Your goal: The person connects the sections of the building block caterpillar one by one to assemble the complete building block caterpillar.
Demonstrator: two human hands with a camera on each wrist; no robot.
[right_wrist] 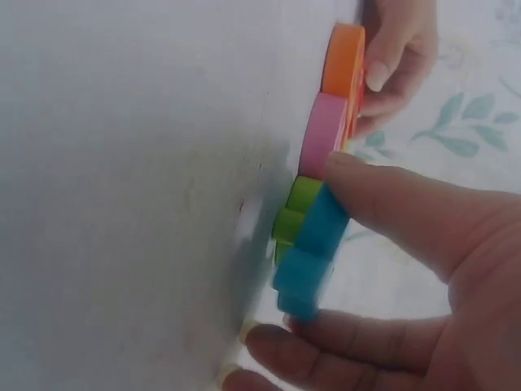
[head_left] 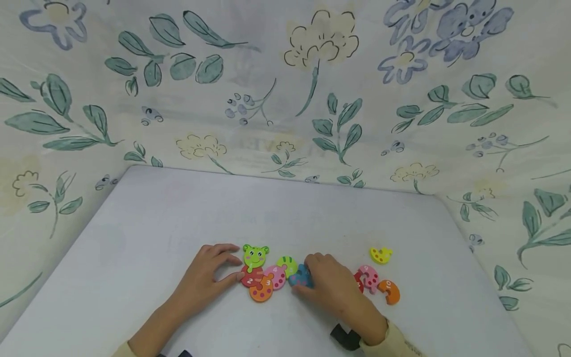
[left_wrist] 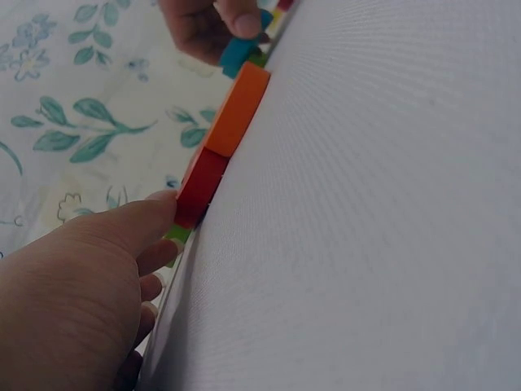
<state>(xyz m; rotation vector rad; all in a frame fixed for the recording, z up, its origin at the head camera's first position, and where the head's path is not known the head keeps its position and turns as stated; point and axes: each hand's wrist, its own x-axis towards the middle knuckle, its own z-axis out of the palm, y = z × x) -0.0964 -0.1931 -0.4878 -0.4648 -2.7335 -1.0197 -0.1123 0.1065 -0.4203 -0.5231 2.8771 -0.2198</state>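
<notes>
A caterpillar number puzzle lies partly joined on the white table. Its green smiling head (head_left: 255,257) sits above the red piece 2 (head_left: 251,277), followed by the orange piece 3 (head_left: 261,289), the pink piece 4 (head_left: 275,276) and a green striped piece (head_left: 287,266). My left hand (head_left: 210,272) rests at the left end, thumb touching the red piece's edge and fingers beside the head. With thumb and fingers, my right hand (head_left: 332,285) pinches a blue puzzle piece (right_wrist: 313,244) at the green piece's right side. In the right wrist view the blue piece is tilted, above the green one.
Right of my right hand lie loose pieces: a yellow one (head_left: 381,255), pink 9 (head_left: 369,278), orange 10 (head_left: 390,291) and a red one (head_left: 359,281) partly hidden by the hand. A flower-print cloth (head_left: 267,99) stands behind the white table (head_left: 178,213).
</notes>
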